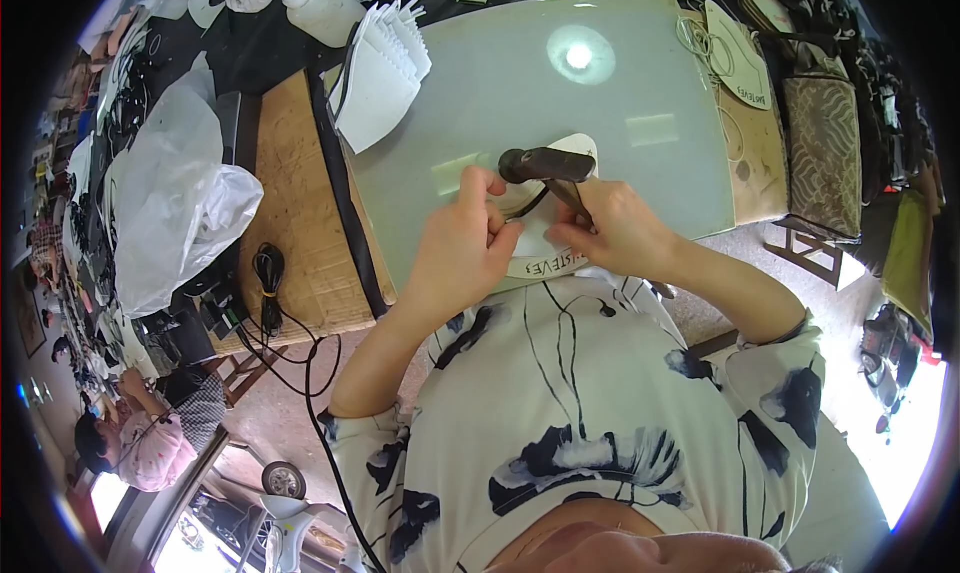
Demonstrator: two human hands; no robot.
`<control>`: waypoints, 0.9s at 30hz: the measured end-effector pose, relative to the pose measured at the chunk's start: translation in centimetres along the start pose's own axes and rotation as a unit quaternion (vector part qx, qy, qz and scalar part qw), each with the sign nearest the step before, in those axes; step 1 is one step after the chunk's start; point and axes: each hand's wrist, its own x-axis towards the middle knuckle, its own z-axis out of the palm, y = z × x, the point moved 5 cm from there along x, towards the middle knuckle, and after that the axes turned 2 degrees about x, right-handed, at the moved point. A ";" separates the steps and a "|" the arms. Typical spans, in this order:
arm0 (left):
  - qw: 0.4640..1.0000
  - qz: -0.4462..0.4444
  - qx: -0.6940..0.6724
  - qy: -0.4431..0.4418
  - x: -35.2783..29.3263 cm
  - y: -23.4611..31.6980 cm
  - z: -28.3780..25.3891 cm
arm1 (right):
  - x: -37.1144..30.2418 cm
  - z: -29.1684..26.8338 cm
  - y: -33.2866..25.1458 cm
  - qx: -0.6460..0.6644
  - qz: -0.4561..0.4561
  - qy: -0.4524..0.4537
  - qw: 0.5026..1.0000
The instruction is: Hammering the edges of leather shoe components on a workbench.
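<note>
Clutter to your left and right

On your left, a crumpled translucent plastic bag (pixel 165 208) lies near 1 bundled black cable (pixel 268 278) on the bench (pixel 300 193). Ahead of you, at upper left, is a white bottle (pixel 322 13). On your right, a wooden stool (pixel 805 256) shows below a brown patterned bundle (pixel 823 153). Farther off, at lower left, you have 1 person (pixel 155 443) in pink and 1 wheel (pixel 283 480).

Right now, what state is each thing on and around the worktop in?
Hammer: held in the right hand
Left hand: curled, grip unclear
White pieces: stacked, partly fanned
Plastic bag: crumpled
Black cable: bundled, tied
Worktop: glossy, reflecting light
</note>
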 end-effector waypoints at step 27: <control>0.987 0.070 0.146 0.009 0.5 -0.2 -0.4 | -3.3 0.7 -1.7 -0.107 -0.189 -0.099 0.971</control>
